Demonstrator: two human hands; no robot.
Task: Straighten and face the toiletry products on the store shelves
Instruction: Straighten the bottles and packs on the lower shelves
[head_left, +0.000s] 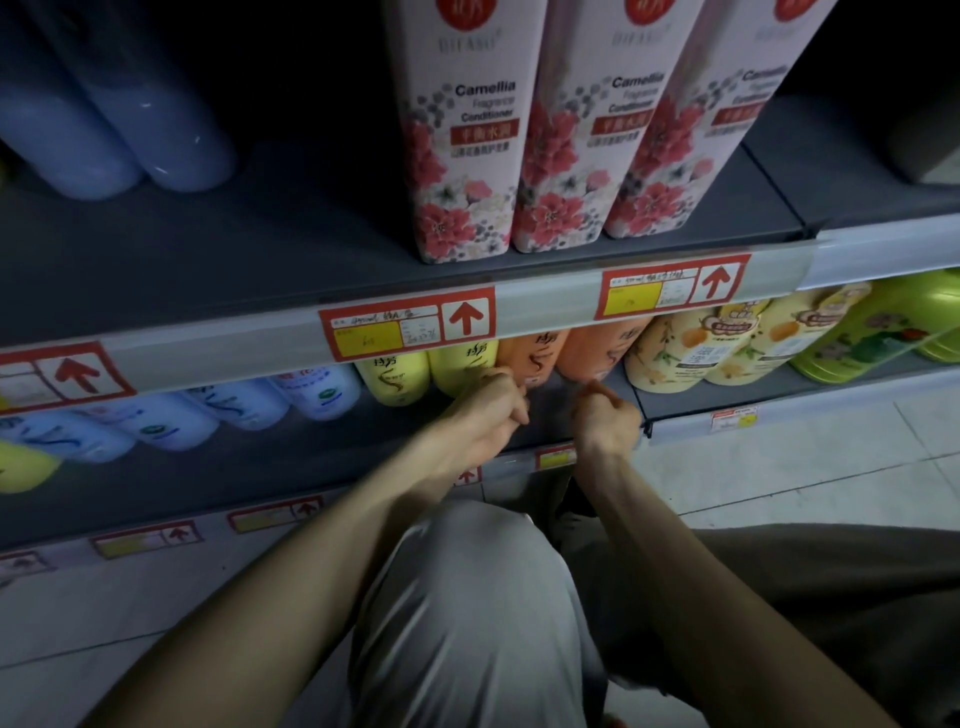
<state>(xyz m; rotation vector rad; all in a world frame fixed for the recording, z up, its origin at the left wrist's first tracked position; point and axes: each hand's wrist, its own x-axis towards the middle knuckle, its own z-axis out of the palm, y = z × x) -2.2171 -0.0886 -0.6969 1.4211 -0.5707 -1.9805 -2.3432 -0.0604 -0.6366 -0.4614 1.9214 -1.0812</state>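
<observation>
Orange bottles, two of them, stand side by side on the lower shelf (311, 467): left orange bottle (532, 353), right orange bottle (602, 351). Both are smooth, glossy, rounded plastic with dark script on the front; their tops are hidden behind the price rail (545, 301) of the shelf above.

Left hand (488, 410): fingers curled at the base of the left orange bottle, touching it; whether they truly grasp it cannot be told. Right hand (608, 415): fingers clenched into a loose fist just below the right orange bottle, thumb tip near its base; contact uncertain.

Neighbours on the same shelf: yellow bottles (431, 371) directly left of the orange pair, then a row of pale blue-white bottles (234, 410) running further left. To the right, cream bottles with fruit print (691, 353), then green jugs (883, 332), translucent and glossy.

Obstruction: the grey price rail overhangs the lower row and carries red-bordered tags with yellow patches and upward arrows (408, 330).

Upper shelf: three tall flat-sided conditioner boxes (467, 156), white with red flower print, marked "Camellia". Blue cylindrical bottles (130, 130) stand well to their left, matte in the dim light.

Below the arms: a knee in grey cloth (467, 597) and pale floor tiles (805, 478).
</observation>
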